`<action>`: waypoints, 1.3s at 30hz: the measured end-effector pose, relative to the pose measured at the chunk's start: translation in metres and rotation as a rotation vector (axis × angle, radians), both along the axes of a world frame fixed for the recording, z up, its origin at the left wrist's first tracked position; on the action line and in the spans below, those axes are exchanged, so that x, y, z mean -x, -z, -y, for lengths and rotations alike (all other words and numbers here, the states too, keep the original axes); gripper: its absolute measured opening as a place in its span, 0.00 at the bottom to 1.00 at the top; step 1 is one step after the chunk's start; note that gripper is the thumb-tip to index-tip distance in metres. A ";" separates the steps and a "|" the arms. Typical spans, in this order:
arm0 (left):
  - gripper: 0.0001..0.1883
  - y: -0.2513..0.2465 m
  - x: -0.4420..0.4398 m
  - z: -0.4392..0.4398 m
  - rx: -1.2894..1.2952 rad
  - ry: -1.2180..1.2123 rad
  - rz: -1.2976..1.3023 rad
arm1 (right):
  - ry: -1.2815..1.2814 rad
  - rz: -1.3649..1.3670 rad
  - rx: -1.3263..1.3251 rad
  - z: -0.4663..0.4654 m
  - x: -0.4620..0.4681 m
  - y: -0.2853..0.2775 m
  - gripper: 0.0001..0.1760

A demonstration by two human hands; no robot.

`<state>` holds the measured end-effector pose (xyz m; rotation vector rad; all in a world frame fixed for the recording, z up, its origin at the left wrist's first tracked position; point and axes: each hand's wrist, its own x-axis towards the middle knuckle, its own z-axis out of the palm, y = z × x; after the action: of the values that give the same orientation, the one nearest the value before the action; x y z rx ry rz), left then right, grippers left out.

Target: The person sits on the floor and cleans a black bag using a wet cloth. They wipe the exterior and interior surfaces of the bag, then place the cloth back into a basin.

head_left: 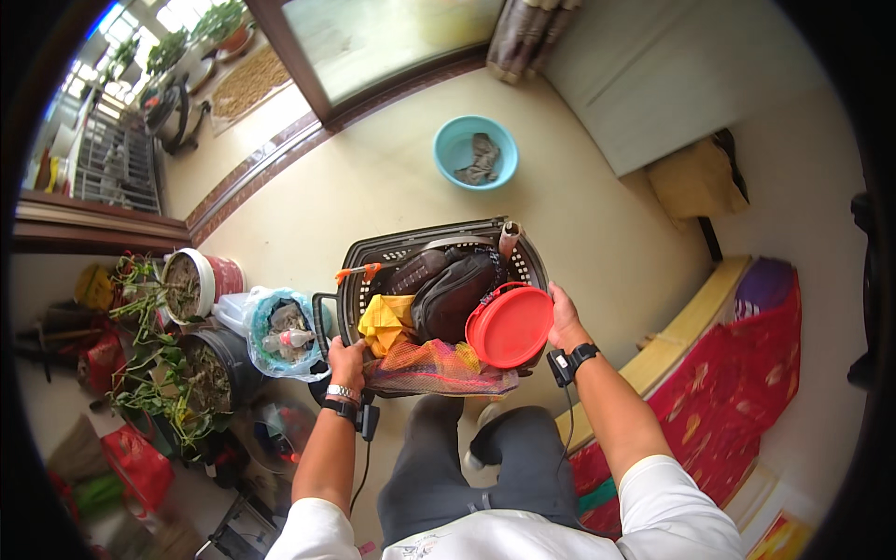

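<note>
A dark plastic basket (437, 231) is held in front of my legs, between both hands. My left hand (347, 360) grips its left rim near the folded-down side handle. My right hand (564, 318) holds the right side, close beside a round red plastic lid or collapsible bucket (514, 326). Inside the basket lie a black bag (455, 297), a yellow cloth-like item (386, 322), an orange-tipped tool (358, 271) and a rolled or tube-like item (509, 238). A colourful mesh bag (441, 371) hangs over the near rim.
A light blue basin (476, 152) with a grey cloth stands on the floor ahead. To the left are a lined trash bin (262, 350) and potted plants (224, 280). A wooden-edged bed or bench (658, 357) with red fabric lies right. A sliding-door track (259, 168) crosses the upper left.
</note>
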<state>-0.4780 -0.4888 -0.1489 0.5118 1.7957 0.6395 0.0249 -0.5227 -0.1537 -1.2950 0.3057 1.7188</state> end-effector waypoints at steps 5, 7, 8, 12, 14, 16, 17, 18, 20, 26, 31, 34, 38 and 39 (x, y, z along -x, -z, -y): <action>0.10 0.035 -0.003 -0.031 -0.013 -0.259 -0.025 | -0.204 -0.010 0.022 -0.160 0.006 0.062 0.39; 0.11 0.053 -0.010 -0.045 0.003 -0.326 -0.067 | -0.293 0.008 0.013 -0.225 0.015 0.084 0.39; 0.11 0.062 -0.017 -0.037 0.030 -0.359 -0.104 | -0.339 0.000 0.000 -0.239 0.016 0.097 0.38; 0.13 0.101 -0.029 -0.061 0.043 -0.468 -0.180 | -0.467 0.026 -0.037 -0.349 0.038 0.138 0.35; 0.12 0.120 -0.034 -0.077 -0.049 -0.618 -0.043 | -0.553 -0.056 -0.084 -0.396 0.051 0.155 0.34; 0.10 0.133 -0.034 -0.081 0.004 -0.614 -0.124 | -0.613 -0.076 -0.114 -0.432 0.063 0.161 0.33; 0.09 0.141 -0.033 -0.087 -0.029 -0.654 -0.081 | -0.643 -0.077 -0.107 -0.449 0.070 0.164 0.33; 0.09 0.148 -0.034 -0.093 -0.029 -0.685 -0.080 | -0.667 -0.093 -0.091 -0.466 0.076 0.165 0.33; 0.08 0.162 -0.033 -0.110 -0.045 -0.731 -0.071 | -0.713 -0.022 -0.139 -0.511 0.096 0.170 0.33; 0.11 0.177 -0.026 -0.160 -0.131 -0.762 -0.046 | -0.863 0.073 -0.392 -0.593 0.126 0.176 0.33; 0.12 0.177 -0.027 -0.186 -0.177 -0.825 -0.038 | -0.674 0.367 -0.464 -0.577 0.116 0.178 0.43; 0.12 0.170 -0.033 -0.195 -0.186 -0.853 -0.017 | -0.568 0.445 -0.341 -0.525 0.085 0.184 0.48; 0.25 0.148 -0.041 -0.195 0.051 -0.703 -0.100 | -0.681 0.516 -0.046 -0.414 0.038 0.188 0.25; 0.34 0.140 -0.044 -0.191 -0.056 -0.663 -0.128 | -0.777 0.517 -0.004 -0.385 0.026 0.184 0.21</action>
<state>-0.4336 -0.2982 -0.2893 -0.0273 2.0788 1.1276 -0.0013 -0.1374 -0.3375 -1.9473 -0.5731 1.8824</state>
